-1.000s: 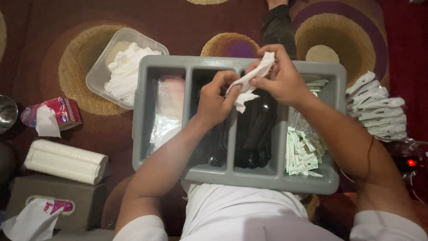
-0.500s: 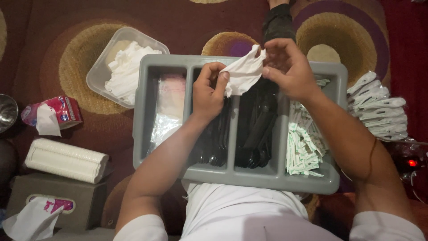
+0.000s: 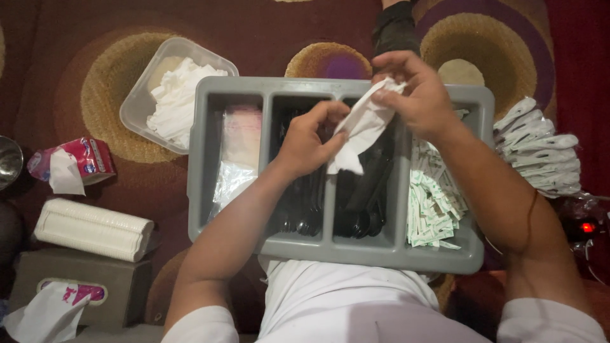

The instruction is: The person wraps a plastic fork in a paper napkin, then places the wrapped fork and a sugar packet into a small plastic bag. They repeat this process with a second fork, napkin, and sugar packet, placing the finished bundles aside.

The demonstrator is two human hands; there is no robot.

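A patterned dark red carpet [image 3: 76, 38] with tan circles fills the frame, and at its centre sits a grey four-compartment tray [image 3: 330, 251] resting over the person's lap. Both forearms rise from the lower edge and converge over the tray's upper middle. The right hand [image 3: 416, 95], bent at the wrist with its back to the camera, pinches the top end of a white napkin [image 3: 359, 130] between thumb and fingers [image 3: 387, 63]; the left hand [image 3: 308, 140], curled with knuckles up, grips the napkin's lower left edge. The napkin hangs slanted between them, above the black plastic cutlery [image 3: 356, 203] in the two middle compartments. Clear plastic bags [image 3: 238, 159] lie in the left compartment, small green-and-white packets [image 3: 432, 209] in the right one. At the upper left a clear container [image 3: 143, 95] holds folded white napkins. A pile of wrapped white sets [image 3: 540, 152] lies at the right edge, and a white stack [image 3: 92, 228] at the left.
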